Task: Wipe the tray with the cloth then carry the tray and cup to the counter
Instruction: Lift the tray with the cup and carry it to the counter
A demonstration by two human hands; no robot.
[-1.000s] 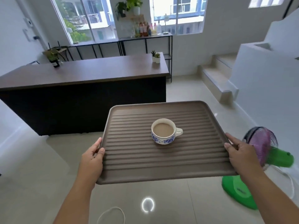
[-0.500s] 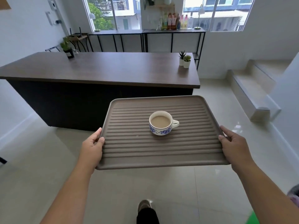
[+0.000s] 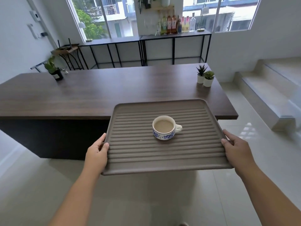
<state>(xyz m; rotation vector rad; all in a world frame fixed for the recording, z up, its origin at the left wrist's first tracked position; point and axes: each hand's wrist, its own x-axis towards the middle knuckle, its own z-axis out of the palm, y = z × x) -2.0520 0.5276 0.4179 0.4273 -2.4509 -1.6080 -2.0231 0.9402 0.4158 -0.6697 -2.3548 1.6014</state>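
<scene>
I hold a brown ribbed tray (image 3: 133, 154) level in the air in front of me. My left hand (image 3: 97, 154) grips its left edge and my right hand (image 3: 236, 150) grips its right edge. A white cup with a blue pattern (image 3: 164, 128), full of a milky brown drink, stands near the tray's middle, handle to the right. The tray's far edge overlaps the near right part of the dark wooden counter (image 3: 97, 93). No cloth is in view.
Two small potted plants (image 3: 205, 77) stand at the counter's far right corner, and a dark potted plant (image 3: 56, 70) at its far left. Behind the counter black shelves carry bottles (image 3: 174, 23). White steps (image 3: 268, 95) rise on the right. The floor is glossy tile.
The counter has come much closer and now lies right under the tray's far edge. The green fan has left the view. Both hands keep the same hold on the tray.
</scene>
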